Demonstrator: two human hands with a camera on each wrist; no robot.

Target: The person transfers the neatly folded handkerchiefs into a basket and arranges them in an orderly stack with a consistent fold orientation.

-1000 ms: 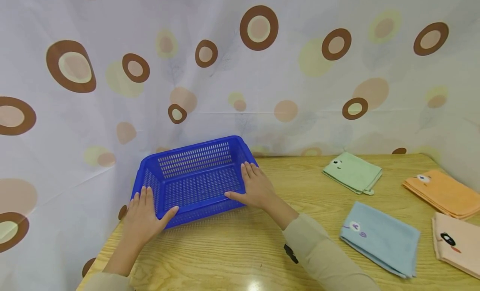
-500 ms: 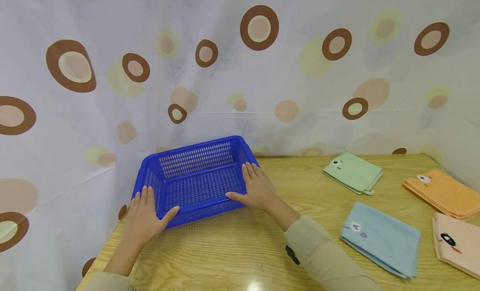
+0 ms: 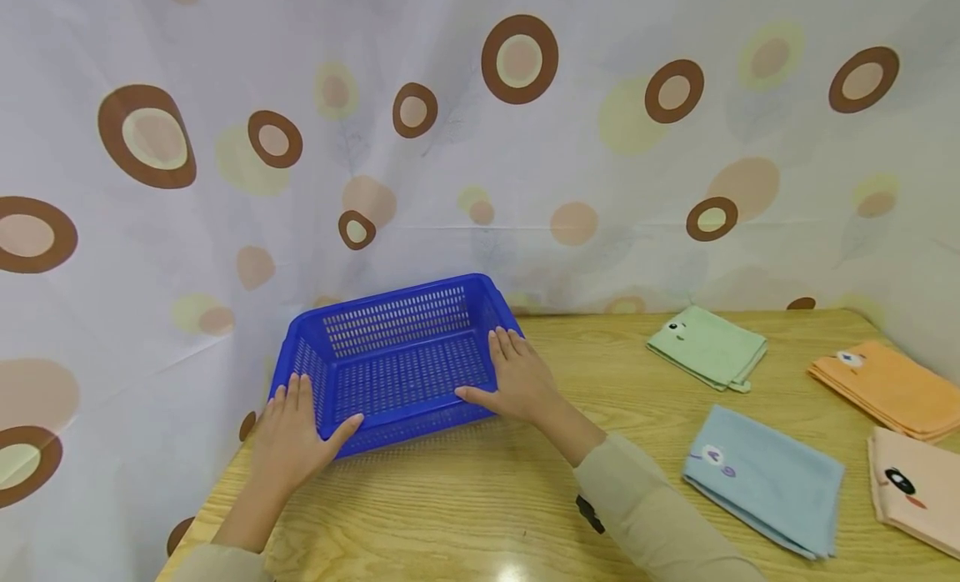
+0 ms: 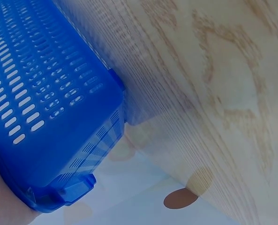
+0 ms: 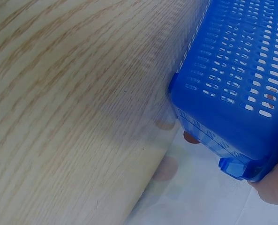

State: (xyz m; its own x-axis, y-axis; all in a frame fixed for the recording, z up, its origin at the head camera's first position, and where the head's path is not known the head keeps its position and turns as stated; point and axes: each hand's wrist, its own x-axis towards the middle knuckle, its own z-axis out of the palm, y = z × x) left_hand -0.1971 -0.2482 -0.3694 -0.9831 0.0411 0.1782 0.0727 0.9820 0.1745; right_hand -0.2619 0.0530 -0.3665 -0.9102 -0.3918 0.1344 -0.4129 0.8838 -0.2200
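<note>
A blue perforated plastic basket (image 3: 414,412) sits at the back left of the wooden table, with nothing inside it. At its front left corner rests my left hand (image 3: 288,444), fingers straight over the left rim and thumb along the front rim. My right hand (image 3: 525,386) lies the same way on the front right corner, its thumb pointing inward. In the left wrist view the basket's wall (image 4: 78,117) and part of the left hand (image 4: 5,201) show. The right wrist view has the opposite corner of the basket (image 5: 223,112) with a bit of the right hand (image 5: 275,185).
Folded cloths lie on the right of the table (image 3: 450,515): green (image 3: 708,348), blue (image 3: 765,482), orange (image 3: 896,386) and peach (image 3: 918,490), the last cut by the frame edge. A patterned curtain (image 3: 585,173) hangs behind the basket and along the left side.
</note>
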